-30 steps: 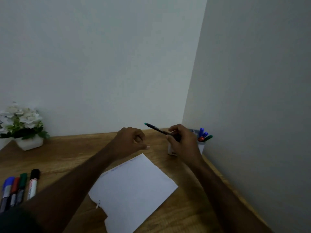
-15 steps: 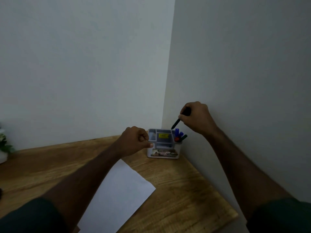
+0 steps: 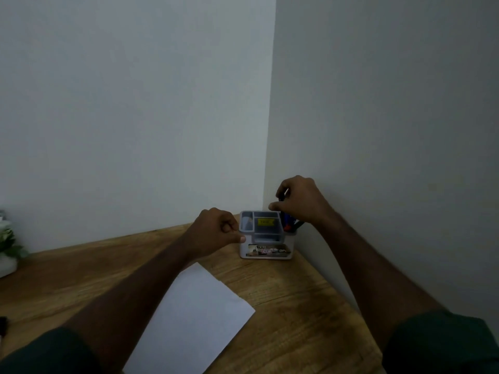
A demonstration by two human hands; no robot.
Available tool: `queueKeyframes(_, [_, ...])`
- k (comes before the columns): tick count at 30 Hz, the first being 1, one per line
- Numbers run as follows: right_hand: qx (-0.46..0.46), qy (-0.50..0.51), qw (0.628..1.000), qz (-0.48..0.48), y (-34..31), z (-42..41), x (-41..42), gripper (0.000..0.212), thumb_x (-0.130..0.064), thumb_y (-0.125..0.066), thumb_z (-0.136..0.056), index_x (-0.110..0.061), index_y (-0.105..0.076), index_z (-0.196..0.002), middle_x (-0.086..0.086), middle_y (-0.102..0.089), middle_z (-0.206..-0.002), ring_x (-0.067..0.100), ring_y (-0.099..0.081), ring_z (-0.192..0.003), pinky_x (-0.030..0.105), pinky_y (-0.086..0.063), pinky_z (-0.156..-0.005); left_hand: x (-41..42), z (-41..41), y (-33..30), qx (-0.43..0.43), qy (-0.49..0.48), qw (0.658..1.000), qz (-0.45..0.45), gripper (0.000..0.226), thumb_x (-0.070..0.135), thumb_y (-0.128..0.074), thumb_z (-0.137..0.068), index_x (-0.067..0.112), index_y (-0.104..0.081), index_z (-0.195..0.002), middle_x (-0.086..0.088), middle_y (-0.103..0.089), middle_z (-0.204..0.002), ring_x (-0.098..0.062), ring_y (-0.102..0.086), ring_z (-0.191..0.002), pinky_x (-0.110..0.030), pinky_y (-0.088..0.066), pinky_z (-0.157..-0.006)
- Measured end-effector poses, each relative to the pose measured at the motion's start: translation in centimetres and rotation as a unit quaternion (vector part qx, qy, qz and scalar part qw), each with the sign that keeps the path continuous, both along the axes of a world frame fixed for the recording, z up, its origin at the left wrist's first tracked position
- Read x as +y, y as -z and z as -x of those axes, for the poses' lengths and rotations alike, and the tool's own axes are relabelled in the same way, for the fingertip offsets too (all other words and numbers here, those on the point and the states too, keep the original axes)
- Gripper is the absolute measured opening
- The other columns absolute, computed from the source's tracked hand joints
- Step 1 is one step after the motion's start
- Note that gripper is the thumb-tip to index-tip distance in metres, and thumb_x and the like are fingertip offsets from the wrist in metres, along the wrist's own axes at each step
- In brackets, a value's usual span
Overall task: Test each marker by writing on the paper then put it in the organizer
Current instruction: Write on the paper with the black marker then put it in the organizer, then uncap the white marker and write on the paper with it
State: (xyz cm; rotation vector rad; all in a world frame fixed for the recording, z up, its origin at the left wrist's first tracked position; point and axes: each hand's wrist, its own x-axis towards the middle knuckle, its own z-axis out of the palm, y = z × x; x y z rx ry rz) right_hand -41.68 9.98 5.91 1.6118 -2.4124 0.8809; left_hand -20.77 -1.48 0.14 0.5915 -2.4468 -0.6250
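A grey desk organizer (image 3: 266, 253) stands in the table's far right corner against the walls. My right hand (image 3: 299, 202) is just above its right compartment and pinches a dark marker (image 3: 281, 197), held nearly upright with its lower end among several markers (image 3: 290, 224) standing there. My left hand (image 3: 216, 233) is a loose fist beside the organizer's left wall, holding nothing that I can see. A white sheet of paper (image 3: 197, 319) lies on the wooden table between my forearms.
A white pot with a flowering plant (image 3: 6, 247) sits at the far left edge. A dark marker end (image 3: 2, 323) shows at the lower left edge. Walls close off the table (image 3: 283, 306) behind and to the right.
My right hand has come down with the marker from above the organizer into its right compartment. The view has turned further right, so the row of markers at the left has left the frame.
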Motion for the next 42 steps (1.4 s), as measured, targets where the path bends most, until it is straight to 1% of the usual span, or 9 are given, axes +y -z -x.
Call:
queueKeyframes(7, [0.027, 0.001, 0.993, 0.118, -0.8, -3.4, 0.1, 0.025, -0.027, -0.086, -0.074, -0.017, -0.07, -0.09, -0.006, -0.06, -0.077, 0.008, -0.059, -0.071, 0.025, -0.053, -0.07, -0.5, -4.1, -1.0, 0.023, -0.027, 0.999, -0.004, 0.026, 0.033, -0.084, -0.071, 0.013, -0.073, -0.083, -0.003, -0.07, -0.072, -0.016, -0.066, -0.07, -0.021, -0.047, -0.061])
queueKeyframes(11, [0.021, -0.087, 0.992, 0.087, 0.6, -9.5, -1.1, 0.014, -0.02, -0.082, -0.077, -0.019, -0.072, -0.085, -0.011, -0.057, -0.072, 0.001, -0.053, -0.065, 0.019, -0.044, -0.065, -1.0, -8.4, -1.1, 0.032, -0.065, 0.997, -0.009, 0.023, 0.033, -0.084, -0.07, 0.016, -0.073, -0.079, -0.003, -0.07, -0.069, -0.014, -0.065, -0.067, -0.014, -0.045, -0.058])
queueKeyframes(18, [-0.001, -0.259, 0.966, 0.015, 5.6, -23.6, -5.4, 0.02, -0.029, -0.083, -0.077, -0.024, -0.064, -0.071, -0.014, -0.056, -0.066, 0.0, -0.054, -0.06, 0.013, -0.036, -0.053, -1.3, -20.5, 0.6, 0.011, -0.152, 0.988, -0.01, 0.018, 0.034, -0.083, -0.07, 0.021, -0.071, -0.071, -0.001, -0.068, -0.062, -0.02, -0.065, -0.062, -0.037, -0.052, -0.061])
queueKeyframes(22, [0.001, -0.327, 0.945, -0.028, 7.9, -30.1, -7.4, 0.017, -0.03, -0.079, -0.08, -0.021, -0.065, -0.076, -0.012, -0.058, -0.071, 0.001, -0.05, -0.064, 0.02, -0.038, -0.062, -1.0, -28.3, 1.4, 0.023, -0.215, 0.976, -0.016, 0.017, 0.033, -0.082, -0.071, 0.02, -0.072, -0.068, 0.001, -0.068, -0.061, -0.018, -0.065, -0.058, -0.039, -0.052, -0.058])
queueKeyframes(27, [-0.029, -0.375, 0.925, -0.05, 9.7, -37.3, -8.8, 0.021, -0.036, -0.078, -0.08, -0.021, -0.064, -0.077, -0.009, -0.056, -0.074, 0.008, -0.053, -0.072, 0.023, -0.035, -0.058, -0.4, -36.4, 3.3, 0.036, -0.295, 0.954, -0.031, 0.01, 0.016, -0.08, -0.075, 0.014, -0.071, -0.07, -0.005, -0.068, -0.063, -0.017, -0.065, -0.061, -0.033, -0.05, -0.061])
queueKeyframes(30, [-0.039, -0.384, 0.92, -0.064, 10.2, -40.3, -9.2, 0.016, -0.03, -0.074, -0.083, -0.018, -0.064, -0.086, -0.007, -0.055, -0.076, 0.012, -0.054, -0.074, 0.021, -0.034, -0.054, -0.2, -39.6, 4.8, 0.04, -0.334, 0.941, -0.045, 0.011, 0.015, -0.08, -0.073, 0.022, -0.072, -0.076, 0.003, -0.069, -0.068, -0.006, -0.064, -0.065, -0.025, -0.052, -0.063])
queueKeyframes(34, [-0.012, -0.371, 0.922, -0.109, 10.7, -42.3, -9.4, 0.02, -0.027, -0.068, -0.084, -0.015, -0.061, -0.098, 0.004, -0.065, -0.098, 0.021, -0.061, -0.09, 0.026, -0.04, -0.065, 0.3, -40.7, 5.8, 0.028, -0.325, 0.943, -0.059, 0.012, 0.017, -0.082, -0.072, 0.021, -0.073, -0.079, 0.005, -0.07, -0.073, -0.005, -0.064, -0.068, -0.026, -0.053, -0.064])
queueKeyframes(38, [0.013, -0.335, 0.932, -0.137, 11.0, -43.0, -9.8, 0.024, -0.025, -0.068, -0.084, -0.015, -0.053, -0.1, 0.009, -0.061, -0.105, 0.021, -0.055, -0.088, 0.028, -0.038, -0.062, 0.4, -40.4, 6.0, 0.037, -0.32, 0.945, -0.06, 0.013, 0.016, -0.082, -0.071, 0.017, -0.073, -0.08, 0.004, -0.071, -0.075, -0.008, -0.065, -0.071, -0.034, -0.057, -0.069])
queueKeyframes(42, [0.048, -0.319, 0.932, -0.164, 10.4, -42.6, -10.1, 0.026, -0.023, -0.065, -0.09, -0.01, -0.057, -0.11, 0.011, -0.062, -0.112, 0.023, -0.056, -0.092, 0.029, -0.039, -0.067, 0.2, -39.3, 5.8, 0.063, -0.312, 0.947, -0.038, 0.015, 0.022, -0.082, -0.071, 0.021, -0.072, -0.082, 0.006, -0.069, -0.073, -0.004, -0.064, -0.07, -0.031, -0.054, -0.065])
